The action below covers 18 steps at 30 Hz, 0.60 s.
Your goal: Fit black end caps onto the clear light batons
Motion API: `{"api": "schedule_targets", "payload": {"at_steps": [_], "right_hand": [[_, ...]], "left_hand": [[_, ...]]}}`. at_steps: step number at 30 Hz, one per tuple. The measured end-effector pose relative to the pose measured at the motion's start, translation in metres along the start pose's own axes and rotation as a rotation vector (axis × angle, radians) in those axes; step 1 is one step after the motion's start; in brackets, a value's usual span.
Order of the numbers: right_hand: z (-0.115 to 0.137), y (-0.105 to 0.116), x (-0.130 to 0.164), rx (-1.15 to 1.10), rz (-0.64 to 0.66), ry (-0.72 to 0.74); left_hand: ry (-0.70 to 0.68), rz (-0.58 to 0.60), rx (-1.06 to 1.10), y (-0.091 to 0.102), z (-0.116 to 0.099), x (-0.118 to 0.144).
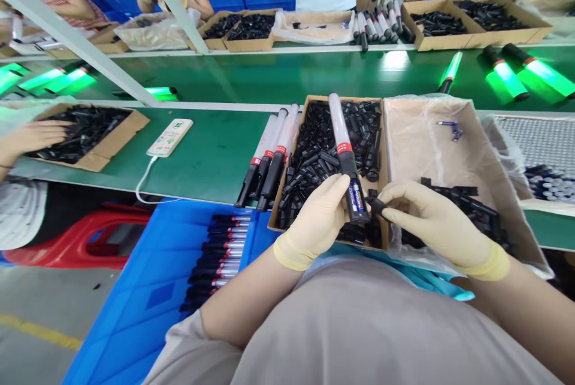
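My gloved left hand (321,217) is closed around the black handle of a light baton (341,127), which has a clear tube and a red band. The baton's battery bay faces up, and blue batteries (356,193) show in it. Between the thumb and fingers of my gloved right hand (431,217) is a small black plastic cover (376,202), close beside the handle's end. Under both hands stands a cardboard box of black plastic parts (317,127). To its left, several similar batons (274,157) lean against the box edge.
A lined carton (426,145) at right holds black parts and a few blue batteries. A tray of batteries (550,181) lies beyond it. At left are a white power bank (171,138) and a blue crate (130,307) with batons. Lit green batons (507,76) lie on the belt. Co-workers sit opposite.
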State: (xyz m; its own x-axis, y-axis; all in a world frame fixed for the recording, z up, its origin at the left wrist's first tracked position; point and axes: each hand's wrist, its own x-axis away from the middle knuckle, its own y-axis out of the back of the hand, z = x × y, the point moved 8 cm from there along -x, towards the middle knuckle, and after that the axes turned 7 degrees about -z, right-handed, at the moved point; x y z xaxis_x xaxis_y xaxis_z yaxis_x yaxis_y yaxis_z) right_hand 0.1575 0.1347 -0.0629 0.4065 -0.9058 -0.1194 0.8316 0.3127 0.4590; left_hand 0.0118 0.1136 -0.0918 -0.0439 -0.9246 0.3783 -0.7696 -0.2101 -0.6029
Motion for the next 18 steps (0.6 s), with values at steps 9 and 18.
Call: {"api": "schedule_targets", "payload": {"at_steps": [9,18], "right_hand": [[0.013,0.018,-0.007,-0.159,-0.031,-0.02],[0.034,0.0,-0.014,-0.144,-0.107,0.018]], "left_hand": [[0.002,0.068,-0.066,-0.006,0.01,0.002],[0.061,0.05,-0.065,-0.011,0.011,0.009]]}}
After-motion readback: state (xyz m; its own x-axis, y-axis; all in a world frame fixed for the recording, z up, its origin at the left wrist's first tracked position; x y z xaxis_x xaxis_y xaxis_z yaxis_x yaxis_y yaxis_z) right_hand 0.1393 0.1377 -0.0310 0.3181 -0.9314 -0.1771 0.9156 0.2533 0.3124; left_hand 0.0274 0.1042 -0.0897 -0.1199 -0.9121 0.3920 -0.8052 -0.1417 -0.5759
